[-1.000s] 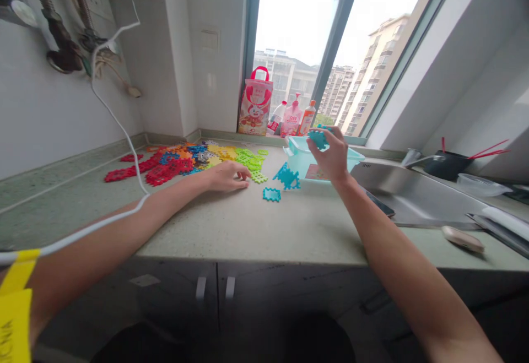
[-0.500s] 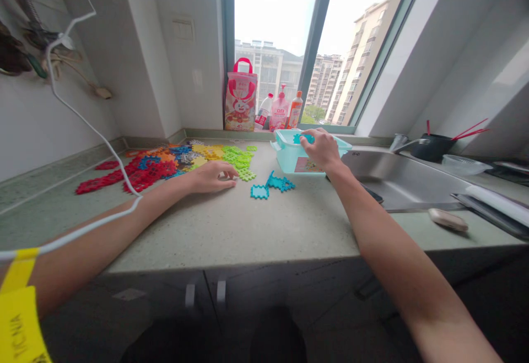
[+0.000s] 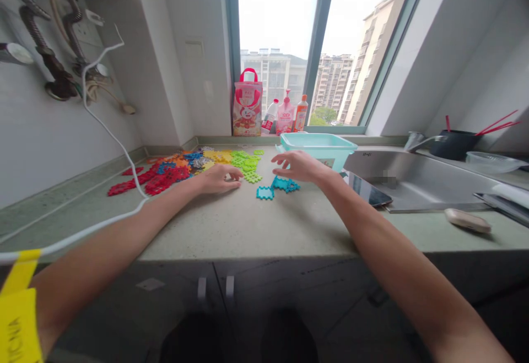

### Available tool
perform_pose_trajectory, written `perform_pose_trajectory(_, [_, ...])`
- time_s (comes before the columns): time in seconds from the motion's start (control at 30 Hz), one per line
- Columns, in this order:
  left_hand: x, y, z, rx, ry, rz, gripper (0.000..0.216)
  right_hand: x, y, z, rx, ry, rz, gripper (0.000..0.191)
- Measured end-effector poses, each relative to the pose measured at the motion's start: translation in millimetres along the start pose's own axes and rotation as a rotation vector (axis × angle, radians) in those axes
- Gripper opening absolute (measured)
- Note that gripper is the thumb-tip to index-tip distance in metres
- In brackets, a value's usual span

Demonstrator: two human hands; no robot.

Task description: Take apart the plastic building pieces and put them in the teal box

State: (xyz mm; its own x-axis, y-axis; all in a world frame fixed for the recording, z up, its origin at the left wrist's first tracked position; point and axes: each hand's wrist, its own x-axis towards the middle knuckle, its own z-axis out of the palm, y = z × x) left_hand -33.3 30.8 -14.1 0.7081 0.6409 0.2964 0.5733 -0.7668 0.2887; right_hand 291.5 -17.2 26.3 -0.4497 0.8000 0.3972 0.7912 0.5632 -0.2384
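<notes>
My right hand hovers just above the small group of blue interlocking plastic pieces, fingers apart and nothing in them. One flat blue piece lies beside that group. Behind the hand stands a light turquoise plastic box, its inside mostly hidden by its front wall. My left hand rests on the counter with loosely curved, parted fingers and holds nothing visible. Close to its fingertips are lime-green pieces. Red pieces and yellow pieces are heaped farther left, with orange and dark blue ones among them.
A steel sink is set into the counter at right, with a phone at its near-left edge. A beige oval object lies in front. A white cable crosses my left forearm. Bottles and a pink bag stand by the window.
My right hand has come out of the turquoise box toward me and left, down over the blue pieces. The blue piece it held is gone from its fingers. My left hand stays on the counter.
</notes>
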Motion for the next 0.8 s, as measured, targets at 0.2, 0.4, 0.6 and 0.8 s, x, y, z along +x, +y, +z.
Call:
perform_pose_trajectory(0.2, [-1, 3, -2, 0.001, 0.003, -0.004, 0.044, 0, 5, 20, -0.054, -0.255, 0.100, 0.063])
perform_pose_trajectory(0.4, [0, -8, -2, 0.016, 0.012, 0.011, 0.044, 2, 10, 24, -0.102, -0.229, 0.038, 0.055])
perform_pose_trajectory(0.6, [1, -13, -2, 0.021, -0.010, -0.016, 0.046, 3, -6, 20, -0.033, 0.167, -0.216, 0.051])
perform_pose_trajectory(0.8, [2, -15, -1, 0.019, -0.001, -0.013, 0.044, 2, 7, -7, -0.091, 0.743, -0.234, 0.040])
